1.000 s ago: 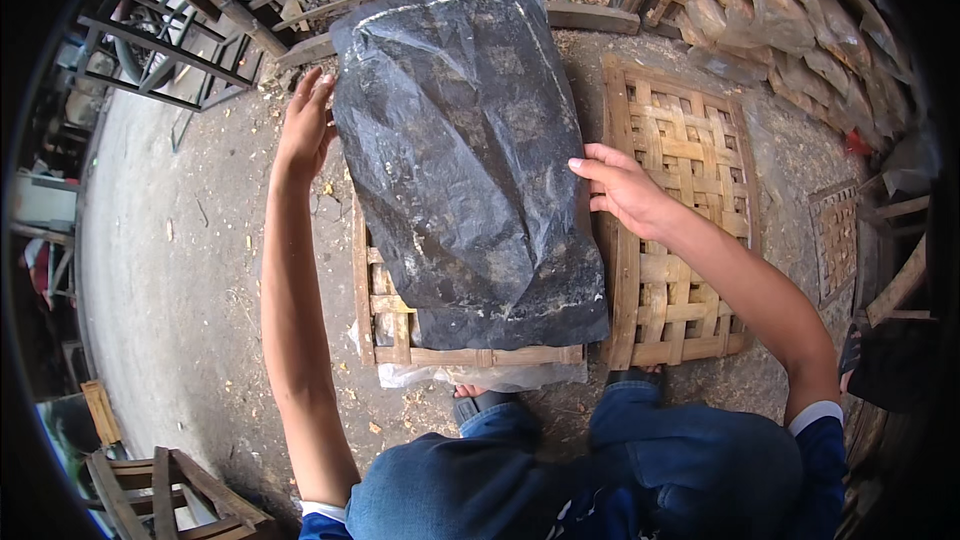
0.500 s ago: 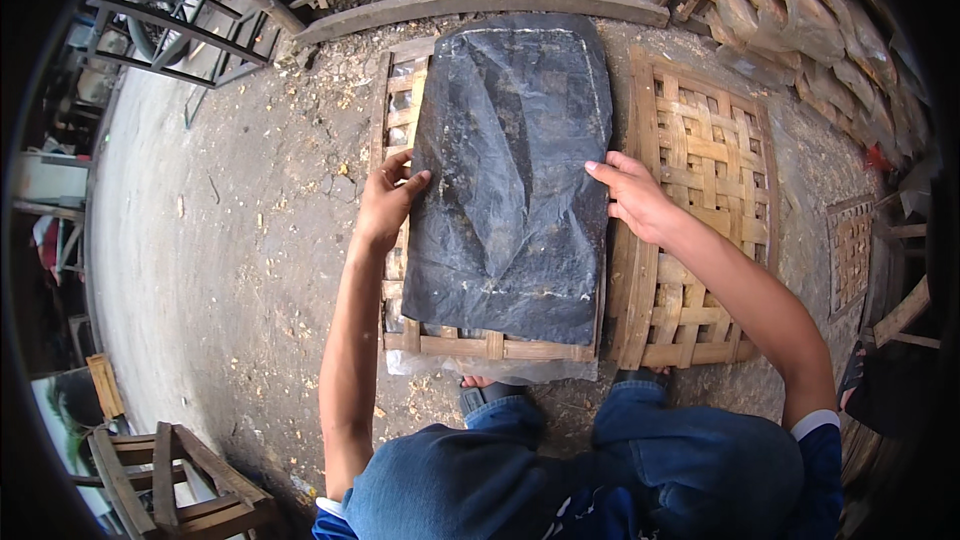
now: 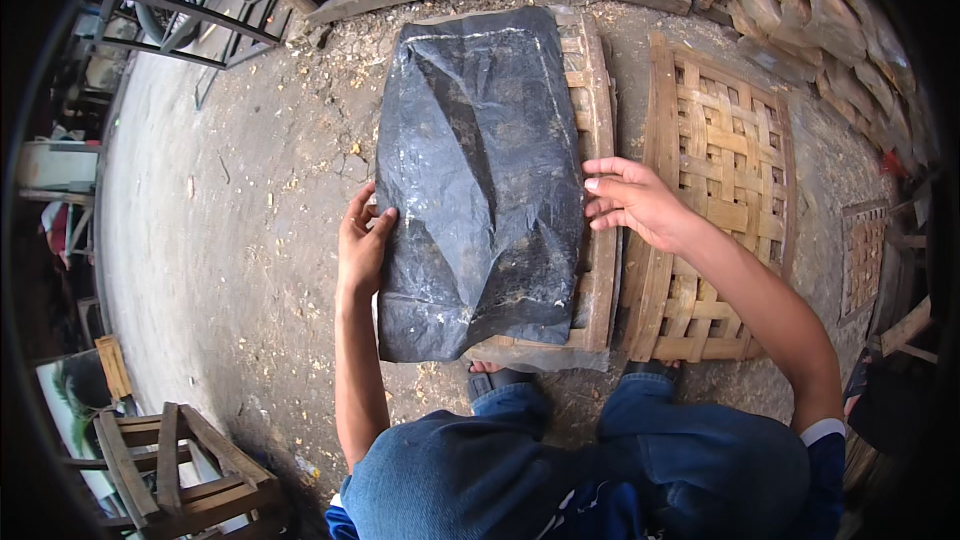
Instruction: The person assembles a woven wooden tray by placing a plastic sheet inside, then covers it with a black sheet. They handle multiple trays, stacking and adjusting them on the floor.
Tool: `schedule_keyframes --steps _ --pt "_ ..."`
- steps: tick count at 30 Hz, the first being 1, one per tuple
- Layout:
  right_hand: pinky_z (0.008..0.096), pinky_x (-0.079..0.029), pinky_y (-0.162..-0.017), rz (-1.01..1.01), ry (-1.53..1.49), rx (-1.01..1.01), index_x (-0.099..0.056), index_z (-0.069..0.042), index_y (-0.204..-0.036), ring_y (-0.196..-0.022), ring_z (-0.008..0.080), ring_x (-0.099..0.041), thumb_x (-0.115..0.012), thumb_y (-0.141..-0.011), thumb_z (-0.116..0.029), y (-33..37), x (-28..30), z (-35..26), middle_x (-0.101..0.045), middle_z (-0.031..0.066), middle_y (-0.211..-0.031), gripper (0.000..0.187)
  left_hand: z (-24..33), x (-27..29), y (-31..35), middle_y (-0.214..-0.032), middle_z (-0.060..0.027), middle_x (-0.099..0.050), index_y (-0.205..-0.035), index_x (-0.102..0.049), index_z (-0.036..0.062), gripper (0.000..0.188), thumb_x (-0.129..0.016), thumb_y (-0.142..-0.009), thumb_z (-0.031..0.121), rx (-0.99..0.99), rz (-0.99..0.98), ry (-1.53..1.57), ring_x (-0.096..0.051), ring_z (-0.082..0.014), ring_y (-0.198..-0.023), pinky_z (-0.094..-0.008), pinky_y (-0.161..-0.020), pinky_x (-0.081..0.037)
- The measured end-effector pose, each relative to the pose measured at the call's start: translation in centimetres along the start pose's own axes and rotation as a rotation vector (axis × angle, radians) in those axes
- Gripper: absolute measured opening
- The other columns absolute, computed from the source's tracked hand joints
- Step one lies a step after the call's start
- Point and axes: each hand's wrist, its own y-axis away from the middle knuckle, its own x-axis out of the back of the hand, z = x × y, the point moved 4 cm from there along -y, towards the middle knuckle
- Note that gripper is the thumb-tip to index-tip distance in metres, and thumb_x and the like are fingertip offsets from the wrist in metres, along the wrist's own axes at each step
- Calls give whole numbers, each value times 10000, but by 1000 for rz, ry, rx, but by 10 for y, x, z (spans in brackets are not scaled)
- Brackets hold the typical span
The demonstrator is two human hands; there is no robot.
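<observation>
Sheet (image 3: 520,150) | left grip (image 3: 362,252) half-curled at edge, hold unclear | right grip (image 3: 645,208) parted alongside, empty

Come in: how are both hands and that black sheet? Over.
Left hand pinches left edge of black plastic sheet. Right hand open by its right edge, contact unclear. Sheet wrinkled, right side of woven bamboo tray bare. Second woven tray farther right.

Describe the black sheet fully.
The black sheet looks like plastic: roughly rectangular, creased, with a whitish line near its far end and pale residue near its near end. It lies over a woven tray, leaving the tray's right side bare. The left hand touches its left edge; the right hand is beside its right edge, contact unclear.
</observation>
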Motion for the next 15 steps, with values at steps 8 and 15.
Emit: schedule_keyframes --steps 8,15 --pt "311 -600 -731 -231 187 -158 -503 43 -1322 -905 176 -703 -714 -978 -145 28 -20 37 -675 105 -1052 445 -14 -5 -5 -974 -2 -641 -1506 -512 80 554 -655 -980 -19 -109 -3 -72 -612 -83 -863 -233 -751 -511" --pt "256 -573 -655 -194 128 -132 -619 -30 -1059 -807 115 -677 -718 -979 -169 45 -24 36 -678 54 -922 188 -5 -12 -6 -1095 -55 -662 -1528 -470 79 544 -621 -1010 9 -144 -23 -251 -634 -129 -994 -261 -869 -523"
